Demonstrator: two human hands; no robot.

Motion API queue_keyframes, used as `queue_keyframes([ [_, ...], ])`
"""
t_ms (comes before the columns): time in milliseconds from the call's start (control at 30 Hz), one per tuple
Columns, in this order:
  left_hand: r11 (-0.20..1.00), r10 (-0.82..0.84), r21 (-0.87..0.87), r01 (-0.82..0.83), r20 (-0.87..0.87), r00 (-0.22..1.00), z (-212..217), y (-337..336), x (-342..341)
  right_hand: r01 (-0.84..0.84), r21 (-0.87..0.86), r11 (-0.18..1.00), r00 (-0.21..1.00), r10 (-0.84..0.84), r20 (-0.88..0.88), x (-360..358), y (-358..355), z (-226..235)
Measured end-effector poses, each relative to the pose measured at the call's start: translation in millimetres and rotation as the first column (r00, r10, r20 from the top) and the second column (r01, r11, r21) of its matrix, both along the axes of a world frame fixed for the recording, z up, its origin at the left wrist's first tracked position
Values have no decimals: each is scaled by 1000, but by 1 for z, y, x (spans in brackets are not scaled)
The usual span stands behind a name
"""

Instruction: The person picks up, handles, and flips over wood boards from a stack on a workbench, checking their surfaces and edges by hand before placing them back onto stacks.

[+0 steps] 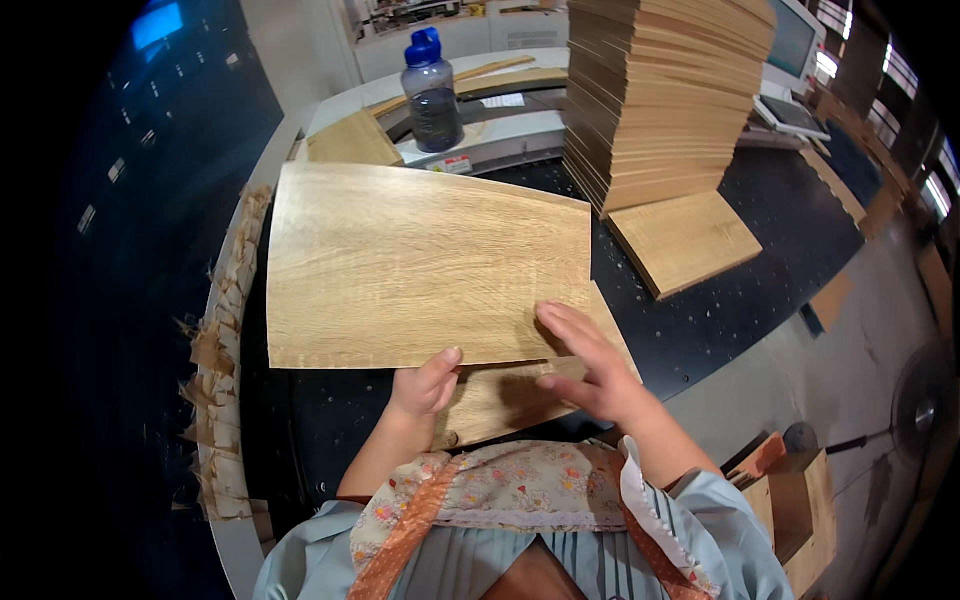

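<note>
A light wood-grain panel is held up at a slant in front of me. My left hand grips its lower edge, thumb on the upper face and fingers hidden beneath. Over the panel's lower right corner hovers my right hand, its fingers and thumb apart. Whether its fingertips touch the surface I cannot tell. Below lies a second wood-grain panel, partly covered by the raised one and close to my apron.
A tall stack of panels stands at the back right, with a low pile of panels before it on the black table. A blue-capped bottle stands behind. Torn brown tape lines the left edge. A monitor is at far right.
</note>
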State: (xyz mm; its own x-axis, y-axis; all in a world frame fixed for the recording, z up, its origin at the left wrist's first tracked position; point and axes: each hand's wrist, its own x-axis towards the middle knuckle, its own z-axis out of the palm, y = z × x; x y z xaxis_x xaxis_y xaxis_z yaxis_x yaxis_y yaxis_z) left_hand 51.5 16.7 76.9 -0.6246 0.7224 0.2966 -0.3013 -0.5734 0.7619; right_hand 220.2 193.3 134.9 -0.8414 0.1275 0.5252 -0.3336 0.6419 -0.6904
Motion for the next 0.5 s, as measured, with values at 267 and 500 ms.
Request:
queue_keyframes([
  [267, 889, 110, -231, -396, -730, 674, 53, 39, 10, -218, -587, 779, 974, 210, -83, -82, -12, -19],
  [500, 680, -80, 98, -726, -975, -207, 84, 57, 51, -634, -718, -286, 661, 281, -695, -81, 22, -53],
])
